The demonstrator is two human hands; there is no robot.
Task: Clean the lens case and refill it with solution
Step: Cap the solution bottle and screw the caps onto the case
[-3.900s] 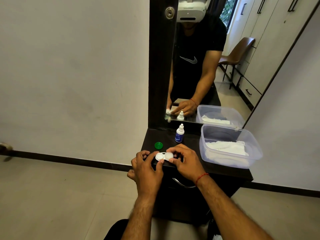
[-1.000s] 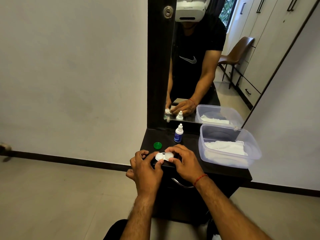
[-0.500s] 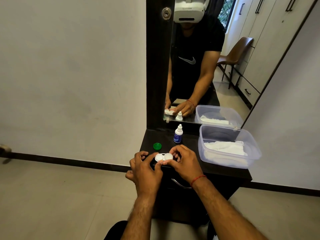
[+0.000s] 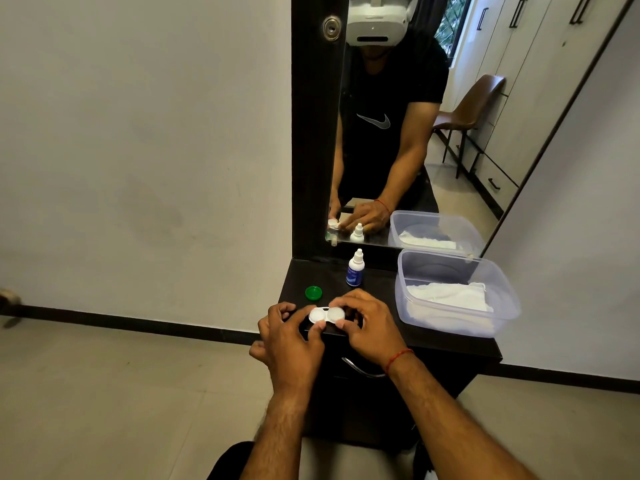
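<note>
Not much has moved in the last few seconds: my left hand (image 4: 289,341) and right hand (image 4: 367,327) keep pinching the lens case (image 4: 326,315) at the near counter edge. Green cap (image 4: 313,292) off, solution bottle (image 4: 355,268) untouched, so no refill yet.

Room as I see it: plain grey wall (image 4: 138,150) at 9 o'clock; pale tiled floor (image 4: 121,393) at 7; dark cabinet (image 4: 450,344) centre, tall mirror (image 4: 398,150) at 12 reflecting brown chair (image 4: 474,105), white wardrobes (image 4: 526,64), window (image 4: 450,26).
</note>
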